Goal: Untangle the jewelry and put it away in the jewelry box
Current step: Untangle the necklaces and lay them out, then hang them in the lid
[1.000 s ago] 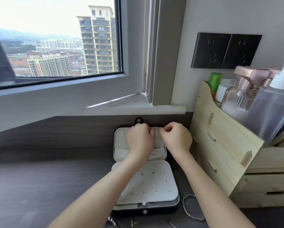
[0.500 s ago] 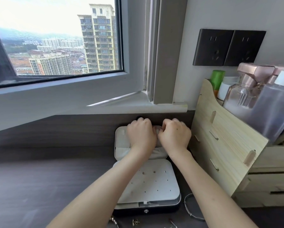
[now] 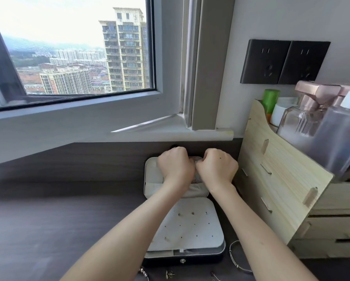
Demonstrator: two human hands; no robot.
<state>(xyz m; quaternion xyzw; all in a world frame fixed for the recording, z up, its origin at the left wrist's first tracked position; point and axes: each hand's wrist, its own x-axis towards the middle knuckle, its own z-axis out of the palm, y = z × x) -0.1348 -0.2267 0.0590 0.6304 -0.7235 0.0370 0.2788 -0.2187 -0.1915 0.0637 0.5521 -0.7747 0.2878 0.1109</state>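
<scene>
Jewelry box lies open flat on the dark surface, lid folded back toward the wall, base nearest the camera. White earring panel in the base carries a few studs, most of its holes unfilled. Lid has a fabric pocket along its lower edge

Left hand and right hand sit knuckles-up over the far end of the lid, nearly touching each other. Both are curled tight, fingertips tucked under and hidden. Greyish patch shows in the gap between them; too blurred to say if it's a chain or lid lining, so cannot tell what either hand has hold of. My read: a piece is being fixed or tucked into the lid

Progress looks partial, maybe around the middle. Done: some studs seated in the panel. Left: thin bangle loose on the surface just right of the box, and along the bottom edge of the view a beaded chain, a small earring and another small piece, all outside the box, partly cut off. Whether any of these are tangled can't be made out. Box not yet closed

Right of the box stands a wooden organiser with bottles on top, dark wall sockets above, window at the back left
</scene>
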